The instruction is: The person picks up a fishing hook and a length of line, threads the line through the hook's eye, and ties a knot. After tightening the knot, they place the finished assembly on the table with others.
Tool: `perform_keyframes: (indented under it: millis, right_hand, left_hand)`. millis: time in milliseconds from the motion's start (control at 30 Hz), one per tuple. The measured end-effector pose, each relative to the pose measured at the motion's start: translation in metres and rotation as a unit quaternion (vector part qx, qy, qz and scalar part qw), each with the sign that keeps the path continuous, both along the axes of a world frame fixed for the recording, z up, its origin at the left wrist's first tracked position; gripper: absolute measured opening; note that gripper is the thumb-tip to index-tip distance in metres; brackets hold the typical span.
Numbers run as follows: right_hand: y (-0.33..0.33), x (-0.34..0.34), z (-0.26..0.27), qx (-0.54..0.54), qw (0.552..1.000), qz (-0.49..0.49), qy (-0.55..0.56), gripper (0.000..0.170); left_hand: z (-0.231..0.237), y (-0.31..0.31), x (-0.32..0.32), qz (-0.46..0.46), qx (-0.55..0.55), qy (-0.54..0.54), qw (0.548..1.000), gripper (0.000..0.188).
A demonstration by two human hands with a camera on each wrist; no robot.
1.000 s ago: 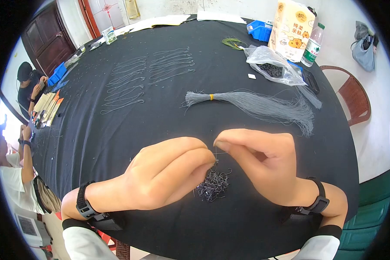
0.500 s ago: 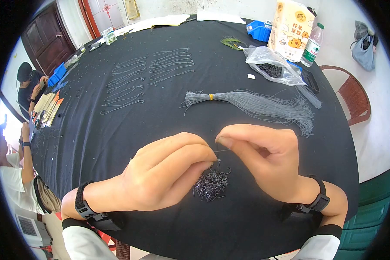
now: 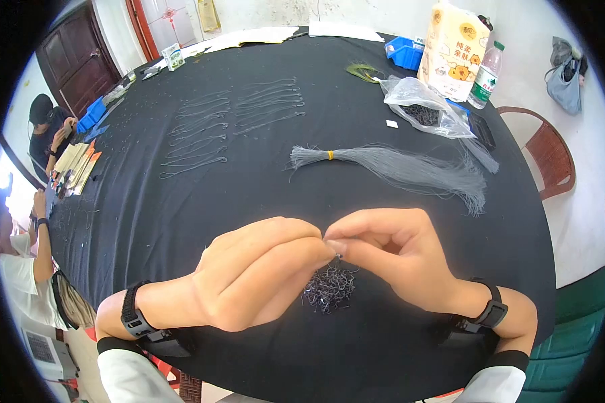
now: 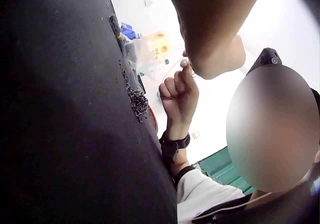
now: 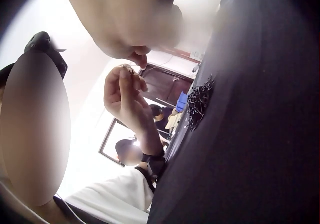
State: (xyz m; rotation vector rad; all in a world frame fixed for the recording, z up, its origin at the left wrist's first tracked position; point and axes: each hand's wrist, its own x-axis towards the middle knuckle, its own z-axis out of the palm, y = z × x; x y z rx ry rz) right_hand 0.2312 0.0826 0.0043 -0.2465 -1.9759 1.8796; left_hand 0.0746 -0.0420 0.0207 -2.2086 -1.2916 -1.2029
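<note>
In the head view, my left hand [image 3: 262, 272] and right hand [image 3: 396, 262] meet fingertip to fingertip above a heap of small dark fish hooks [image 3: 329, 289]. My left thumb and fingers pinch a small dark fish hook [image 5: 130, 69], glimpsed at the fingertips in the right wrist view and mostly hidden. Thumb against forefinger, the right hand pinches a thin fishing line [image 4: 171, 70], which curves away from the fingertips in the left wrist view. Beyond the hands lies a bundle of grey fishing line [image 3: 396, 164], bound with a yellow band.
Looped lengths of line [image 3: 195, 141] lie in two columns at the far left of the black-covered table [image 3: 249, 181]. A plastic bag [image 3: 454, 117] of dark hooks, a tissue pack [image 3: 450, 54] and a bottle [image 3: 487, 74] stand back right. Two people [image 3: 40, 127] sit at left.
My right hand has moved left and down, bringing its fingertips against the left hand's. The line and hook seen between the hands earlier are now mostly covered by fingers.
</note>
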Motion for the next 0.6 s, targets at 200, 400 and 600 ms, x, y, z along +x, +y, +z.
perform_keyframes:
  millis: [200,400,600]
  right_hand:
    - [-0.007,0.001,0.004,-0.176,0.981,0.079,-0.024,0.016]
    - [-0.016,0.009,0.003,-0.027,0.998,0.025,-0.055,0.011]
    - [-0.025,0.011,0.010,0.242,0.966,-0.067,0.061,0.009]
  left_hand:
    - [-0.001,-0.004,0.000,0.017,0.002,-0.012,1.000,0.024]
    - [-0.004,-0.001,0.000,0.041,0.021,-0.009,0.999,0.024]
    - [-0.006,0.002,0.000,0.029,0.027,-0.005,0.999,0.024]
